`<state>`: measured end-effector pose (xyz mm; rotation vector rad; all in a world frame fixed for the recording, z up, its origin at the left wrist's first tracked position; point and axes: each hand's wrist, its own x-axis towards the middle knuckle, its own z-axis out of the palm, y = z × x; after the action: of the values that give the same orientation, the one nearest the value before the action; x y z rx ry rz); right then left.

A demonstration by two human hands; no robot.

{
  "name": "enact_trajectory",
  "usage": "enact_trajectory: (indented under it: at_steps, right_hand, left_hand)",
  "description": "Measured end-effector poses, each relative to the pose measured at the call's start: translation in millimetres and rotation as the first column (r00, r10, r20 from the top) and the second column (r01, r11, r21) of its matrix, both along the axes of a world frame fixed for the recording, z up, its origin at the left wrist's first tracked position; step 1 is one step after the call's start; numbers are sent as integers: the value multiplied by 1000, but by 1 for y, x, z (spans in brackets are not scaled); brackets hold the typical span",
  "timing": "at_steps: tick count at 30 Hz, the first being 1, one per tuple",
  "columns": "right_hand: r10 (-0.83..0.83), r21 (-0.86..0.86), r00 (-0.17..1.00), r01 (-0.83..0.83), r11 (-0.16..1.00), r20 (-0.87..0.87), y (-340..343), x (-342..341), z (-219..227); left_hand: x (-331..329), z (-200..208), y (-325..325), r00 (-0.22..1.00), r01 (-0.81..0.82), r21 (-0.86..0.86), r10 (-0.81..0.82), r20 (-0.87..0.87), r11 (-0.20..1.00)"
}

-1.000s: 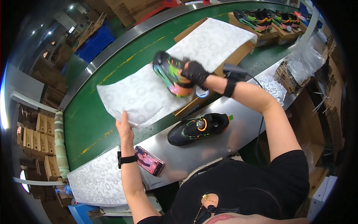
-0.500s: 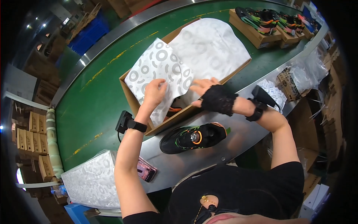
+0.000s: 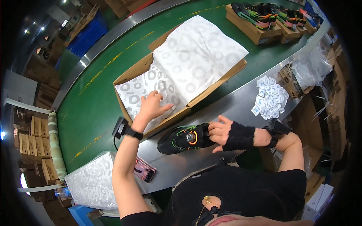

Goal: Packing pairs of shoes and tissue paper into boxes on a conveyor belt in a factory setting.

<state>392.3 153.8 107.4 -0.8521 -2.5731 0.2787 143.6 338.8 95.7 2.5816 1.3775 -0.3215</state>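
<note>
An open cardboard shoe box (image 3: 128,77) lies on the green belt, lined with white tissue paper (image 3: 196,56) printed with grey rings. My left hand (image 3: 151,107) presses flat on the paper folded over the box's left half, fingers spread. A black sneaker (image 3: 181,138) with green and orange trim lies on its side on the steel ledge in front of the box. My right hand (image 3: 224,132), in a black fingerless glove, grips the sneaker at its heel end.
A stack of tissue sheets (image 3: 92,182) and a phone (image 3: 142,169) lie at lower left. Small white sachets (image 3: 269,96) and a carton of plastic bags (image 3: 301,73) sit to the right. More boxed sneakers (image 3: 264,19) ride the green conveyor belt (image 3: 90,113) at top right.
The first sneaker went into the box and paper was folded over it. My right hand left the box and took hold of the black sneaker on the ledge.
</note>
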Motion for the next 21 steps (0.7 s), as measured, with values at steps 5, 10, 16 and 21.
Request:
enact_trajectory:
  at_steps: [5,10,16,21]
  right_hand:
    - [-199,281,978,207,937,-57,0,-22,-6]
    - [-43,259,995,64,964,-85,22,-40,15]
    - [-53,436,989,108,893,-136,45,-51,77]
    - [-96,295,907,231,927,-410,59,-32,98]
  left_hand:
    - [-6,27,-83,666,160,-138,-3,746,977]
    - [-7,24,-132,776,176,289,-313,548,941]
    - [-22,60,-133,616,-98,-113,149,773,989]
    - [-30,60,-68,-38,-177,-700,706,707,691]
